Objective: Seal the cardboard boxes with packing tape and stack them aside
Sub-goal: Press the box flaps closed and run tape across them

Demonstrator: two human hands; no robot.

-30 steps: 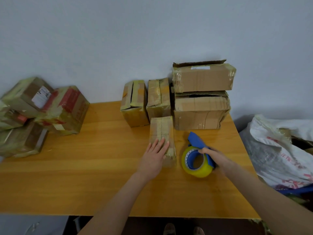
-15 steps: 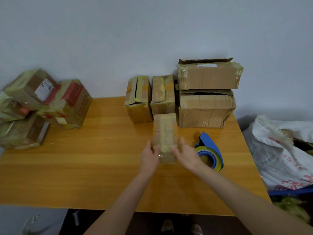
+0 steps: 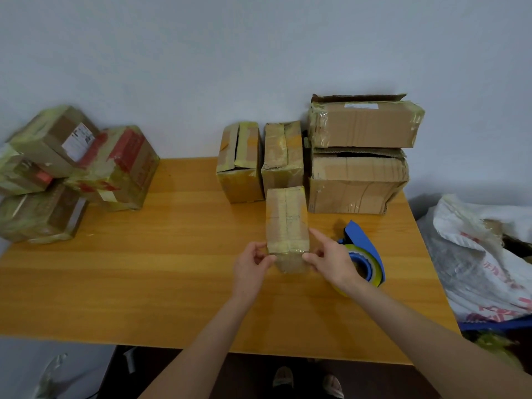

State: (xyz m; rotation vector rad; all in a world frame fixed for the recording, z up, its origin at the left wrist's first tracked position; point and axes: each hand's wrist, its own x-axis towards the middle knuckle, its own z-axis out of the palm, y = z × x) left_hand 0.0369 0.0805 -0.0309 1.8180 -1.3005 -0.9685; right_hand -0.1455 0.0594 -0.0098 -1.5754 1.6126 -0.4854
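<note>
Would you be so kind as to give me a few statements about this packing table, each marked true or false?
1. The left hand and right hand both hold the near end of the small box. True.
2. The right hand grips the tape dispenser. False: the dispenser lies on the table just right of the small box, and the right hand is on the box.
3. Two large boxes are stacked at the table's back right. True.
4. The pile of taped boxes sits at the table's right end. False: it is at the left end; a white sack lies off the right end.
</note>
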